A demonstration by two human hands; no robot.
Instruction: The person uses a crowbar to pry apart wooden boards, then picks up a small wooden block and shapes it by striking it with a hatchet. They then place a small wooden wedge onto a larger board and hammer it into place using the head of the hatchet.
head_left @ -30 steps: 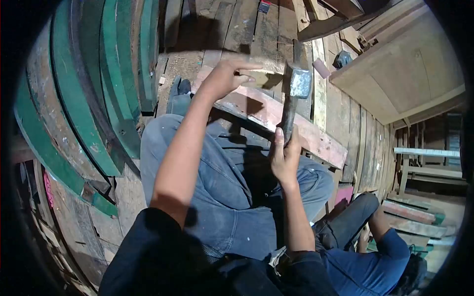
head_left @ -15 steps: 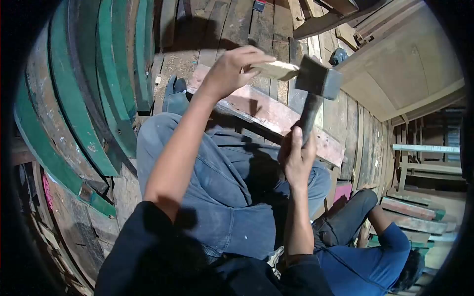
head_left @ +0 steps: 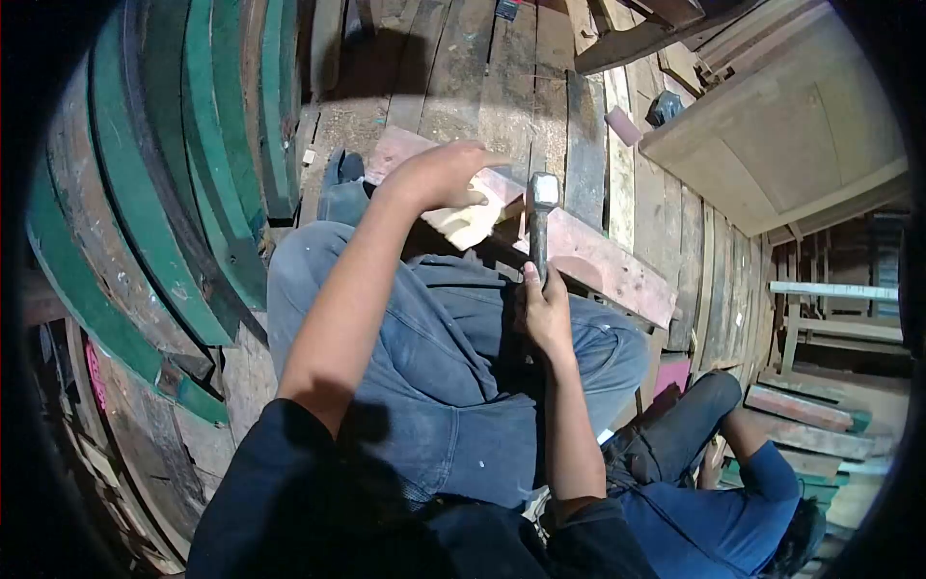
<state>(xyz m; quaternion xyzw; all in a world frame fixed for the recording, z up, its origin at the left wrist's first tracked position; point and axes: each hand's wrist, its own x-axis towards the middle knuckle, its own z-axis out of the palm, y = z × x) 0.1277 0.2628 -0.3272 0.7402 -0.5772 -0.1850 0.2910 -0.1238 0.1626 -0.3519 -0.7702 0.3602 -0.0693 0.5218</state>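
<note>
My left hand [head_left: 446, 179] is closed around a pale piece of wood [head_left: 465, 220], thumb on its face, over a long reddish beam [head_left: 608, 262] lying across in front of my knees. My right hand [head_left: 543, 311] grips the dark handle of a hatchet-like tool [head_left: 545, 193] from below. The tool stands upright, its squared metal end turned to the camera and its blade hidden. Its head is just right of the pale wood, over the beam. My crossed legs in grey-blue trousers [head_left: 400, 338] lie beneath both arms.
Curved green-painted boards [head_left: 207, 145] are stacked at the left. A large wooden panel [head_left: 772, 145] leans at the upper right, near a dark bag [head_left: 664, 109] and a small pinkish block [head_left: 622, 125]. A person in a blue shirt [head_left: 704, 516] sits at the lower right.
The pale wood has come down and nearer, tilting its broad face up. The tool has moved left and turned. A pinkish block behind it now shows.
</note>
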